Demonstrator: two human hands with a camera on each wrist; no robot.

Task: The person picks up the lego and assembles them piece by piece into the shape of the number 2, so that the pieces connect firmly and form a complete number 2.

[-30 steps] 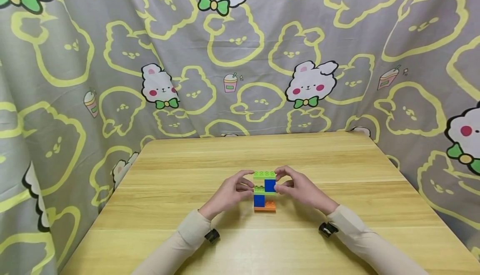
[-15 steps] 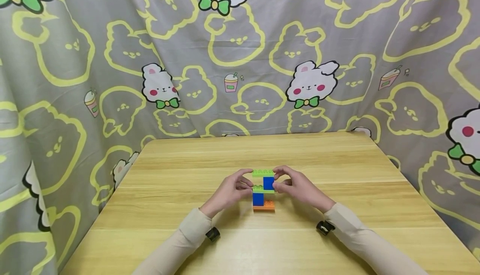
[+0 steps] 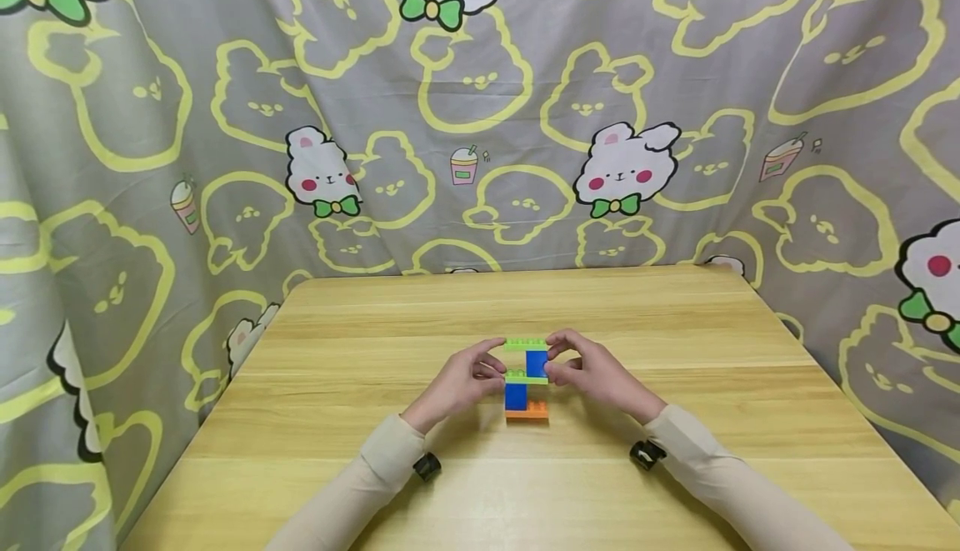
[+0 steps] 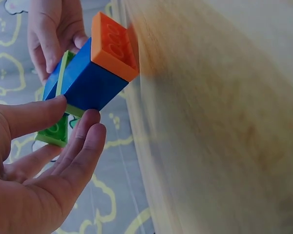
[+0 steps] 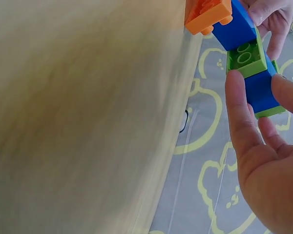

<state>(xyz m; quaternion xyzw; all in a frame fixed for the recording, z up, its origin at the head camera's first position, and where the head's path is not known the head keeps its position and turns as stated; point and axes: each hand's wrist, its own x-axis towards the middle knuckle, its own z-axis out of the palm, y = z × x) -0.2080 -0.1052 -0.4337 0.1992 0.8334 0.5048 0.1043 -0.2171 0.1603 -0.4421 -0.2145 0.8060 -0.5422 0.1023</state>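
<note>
A stepped tower of toy building bricks is held between my two hands. At its bottom is an orange brick (image 3: pixel 527 413), with a blue brick (image 3: pixel 515 396) on its left half. Above lies a green brick (image 3: pixel 534 379), then a second blue brick (image 3: pixel 536 363) on the right, topped by another green brick (image 3: pixel 527 343). My left hand (image 3: pixel 459 386) grips the left side with thumb and fingertips. On the other side, my right hand (image 3: pixel 600 374) pinches around the upper blue brick. The hollow orange underside (image 4: pixel 118 41) shows in the left wrist view, facing the table.
A wood-grain table (image 3: pixel 375 318) stretches out around the hands. Behind it and at both sides hangs a grey curtain (image 3: pixel 517 76) with yellow outlines and rabbit prints. Dark wrist cameras (image 3: pixel 427 467) sit at both cuffs.
The tower, in both hands, shifts slightly up and left in the head view, and its top studs show less than before. Both hands keep their grip.
</note>
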